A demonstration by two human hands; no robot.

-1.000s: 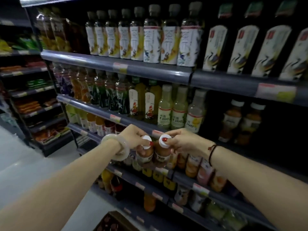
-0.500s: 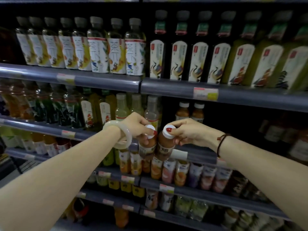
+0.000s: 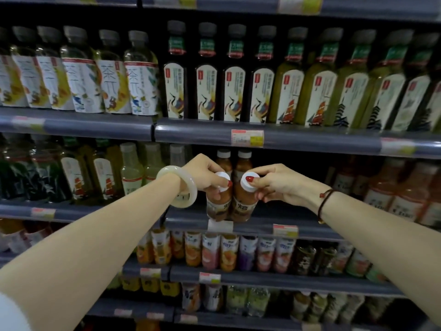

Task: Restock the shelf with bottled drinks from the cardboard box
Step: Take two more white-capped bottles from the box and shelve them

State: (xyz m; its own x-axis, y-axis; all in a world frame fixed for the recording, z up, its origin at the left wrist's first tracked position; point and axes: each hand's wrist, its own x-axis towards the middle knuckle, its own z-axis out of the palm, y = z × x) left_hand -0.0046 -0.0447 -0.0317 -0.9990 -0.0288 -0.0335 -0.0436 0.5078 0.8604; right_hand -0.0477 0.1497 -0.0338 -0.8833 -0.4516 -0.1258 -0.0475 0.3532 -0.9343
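Observation:
My left hand (image 3: 205,174) grips the white cap of a brown drink bottle (image 3: 218,204). My right hand (image 3: 278,185) pinches the white cap of a second, matching bottle (image 3: 243,206). Both bottles hang side by side at the front edge of the middle shelf (image 3: 262,225). Two more of the same bottles (image 3: 235,163) stand further back on that shelf, right behind the held ones. The cardboard box is out of view.
Green and pale bottles (image 3: 131,173) fill the shelf to the left, orange-brown ones (image 3: 391,194) stand at the right. A dark gap lies behind my right hand. The upper shelf rail (image 3: 310,137) hangs just above. Lower shelves hold small juice bottles (image 3: 210,252).
The view has swung right and up along the shelving. Both hands have carried their bottles up to the middle shelf's front edge, in front of the two matching bottles.

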